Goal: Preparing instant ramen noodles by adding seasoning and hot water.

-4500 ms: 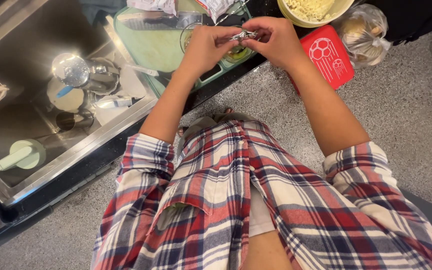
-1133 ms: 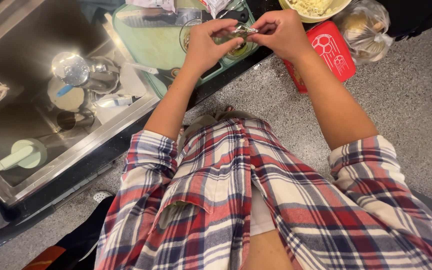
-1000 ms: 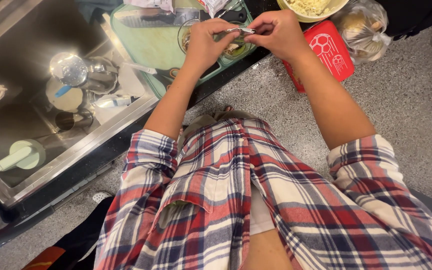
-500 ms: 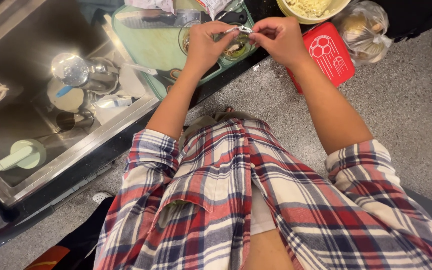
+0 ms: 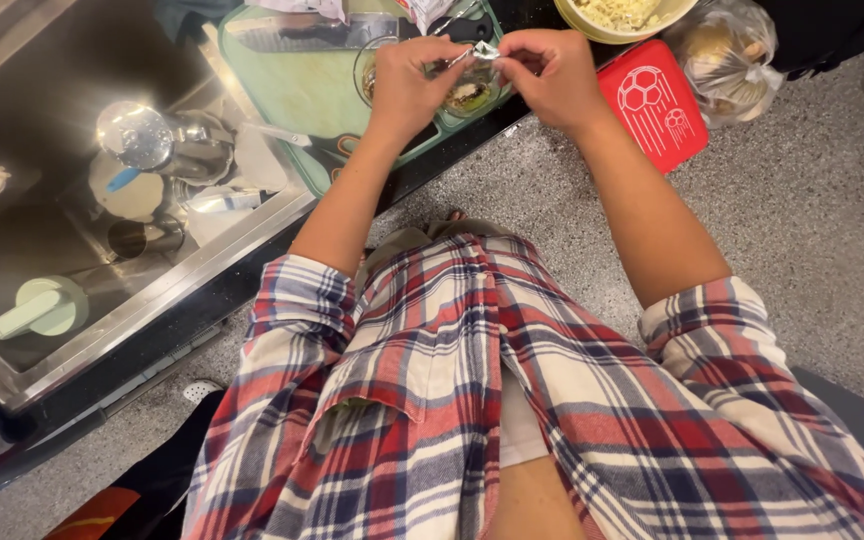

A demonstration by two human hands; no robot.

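Our left hand (image 5: 407, 80) and right hand (image 5: 550, 70) both pinching a small silvery wrapper (image 5: 477, 50), held between them above glass bowl (image 5: 467, 95) on green tray (image 5: 302, 90), sink (image 5: 102, 220) at left

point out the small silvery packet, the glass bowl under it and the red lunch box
small silvery packet (image 5: 480, 50), head view, on its crinkled middle between both hands
glass bowl (image 5: 472, 97), head view, on its contents near the front rim
red lunch box (image 5: 652, 105), head view, on its lid

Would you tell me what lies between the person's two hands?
In the head view, a small crinkled silvery foil packet spans the gap, pinched by left hand and right hand, above a clear glass bowl.
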